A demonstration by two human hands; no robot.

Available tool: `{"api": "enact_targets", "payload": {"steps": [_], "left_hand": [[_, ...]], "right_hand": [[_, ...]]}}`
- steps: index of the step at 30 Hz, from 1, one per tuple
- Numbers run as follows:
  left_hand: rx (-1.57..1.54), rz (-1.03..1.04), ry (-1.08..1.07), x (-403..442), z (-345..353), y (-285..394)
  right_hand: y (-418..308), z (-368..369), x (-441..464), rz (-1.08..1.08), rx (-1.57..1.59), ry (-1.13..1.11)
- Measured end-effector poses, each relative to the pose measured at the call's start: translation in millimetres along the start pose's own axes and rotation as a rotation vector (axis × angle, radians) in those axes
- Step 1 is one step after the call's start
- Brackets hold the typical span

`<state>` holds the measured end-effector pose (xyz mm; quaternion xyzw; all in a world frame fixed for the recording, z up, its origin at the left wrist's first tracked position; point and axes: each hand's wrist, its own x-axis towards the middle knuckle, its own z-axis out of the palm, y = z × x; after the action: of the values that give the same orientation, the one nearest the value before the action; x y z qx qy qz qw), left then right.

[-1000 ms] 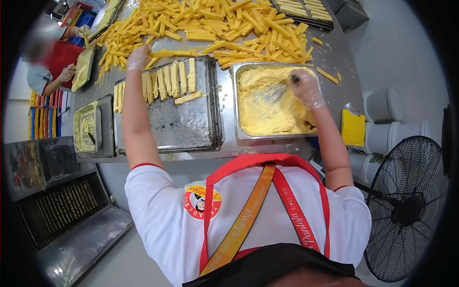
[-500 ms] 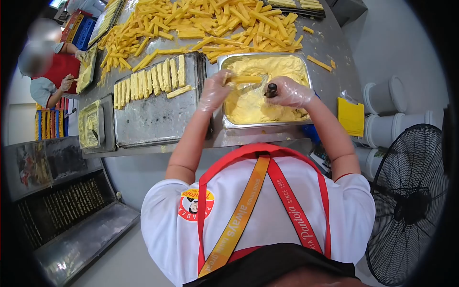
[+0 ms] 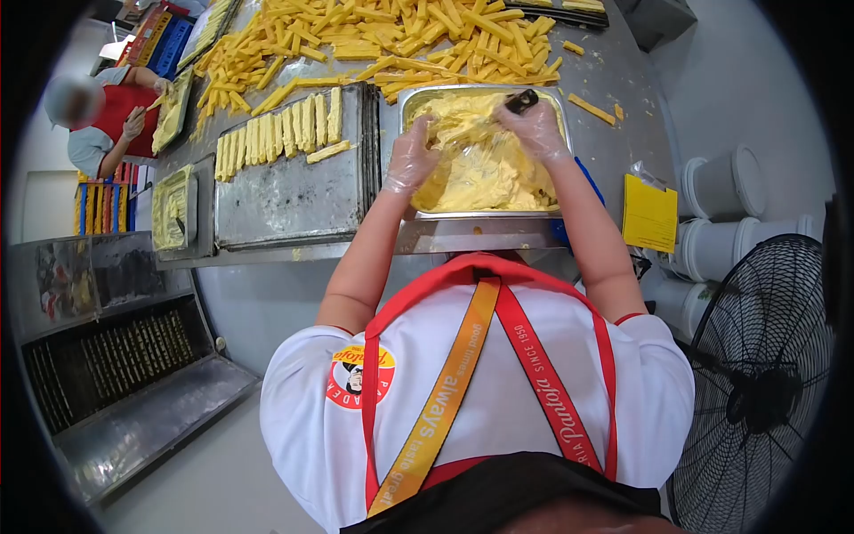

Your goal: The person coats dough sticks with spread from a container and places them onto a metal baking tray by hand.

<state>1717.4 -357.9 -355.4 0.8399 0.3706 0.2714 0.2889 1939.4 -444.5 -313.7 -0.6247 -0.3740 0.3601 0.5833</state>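
A steel pan [image 3: 480, 213] of pale yellow cream [image 3: 476, 173] is in front of me on the table. My left hand [image 3: 413, 158], in a clear plastic glove, is closed over the pan's left side. Its fingers grip a yellow bread stick, now mostly hidden by fingers and cream. My right hand [image 3: 539, 132], also gloved, is wrapped round the black handle of a spatula [image 3: 522, 101] at the pan's far right; its blade is hard to make out against the cream. Left of the pan, a dark baking tray [image 3: 289, 209] carries a row of cream-coated sticks [image 3: 280, 133].
A large heap of plain yellow sticks [image 3: 391, 40] covers the table's back. At far left a co-worker in a red apron [image 3: 124, 107] works over another tray. A smaller cream pan [image 3: 173, 209] stands left. A fan [image 3: 756, 383] and white buckets [image 3: 725, 182] are at right.
My right hand with the spatula has moved up toward the pan's far edge. The yellow stick, plainly seen in my left hand before, is now mostly hidden. The view has shifted slightly.
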Motion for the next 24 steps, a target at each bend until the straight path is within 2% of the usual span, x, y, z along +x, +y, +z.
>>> {"api": "enact_targets", "payload": {"steps": [2, 5, 8, 11, 14, 17, 18, 20, 22, 24], "left_hand": [[-0.028, -0.035, 0.015, -1, 2, -3], [-0.073, -0.083, 0.057, -2, -4, 8], [-0.117, -0.263, 0.036, 1, -3, 3], [-0.086, -0.340, 0.017, -2, -10, 11], [-0.052, -0.239, 0.036, -5, -13, 13], [0.141, 0.118, 0.098, -10, -6, 2], [0.179, 0.216, 0.098, -11, -6, -2], [0.256, 0.416, 0.103, -11, -8, -9], [0.274, 0.439, 0.092, -11, -12, -6], [0.286, 0.462, 0.092, -7, -16, -3]], "right_hand": [[4, -9, 8, 0.021, -0.317, 0.055], [-24, 1, -14, -0.077, -0.242, -0.008], [-9, 14, -21, 0.008, 0.319, -0.100], [5, 0, -5, -0.109, -0.357, 0.089], [-9, 4, -12, -0.171, -0.471, 0.099], [-5, 16, -15, -0.032, 0.294, -0.051], [-9, 15, -14, 0.015, 0.351, -0.065], [10, 6, 6, 0.075, 0.020, 0.017], [12, -2, 17, 0.082, -0.373, 0.096], [3, 1, 15, 0.021, -0.330, 0.073]]}}
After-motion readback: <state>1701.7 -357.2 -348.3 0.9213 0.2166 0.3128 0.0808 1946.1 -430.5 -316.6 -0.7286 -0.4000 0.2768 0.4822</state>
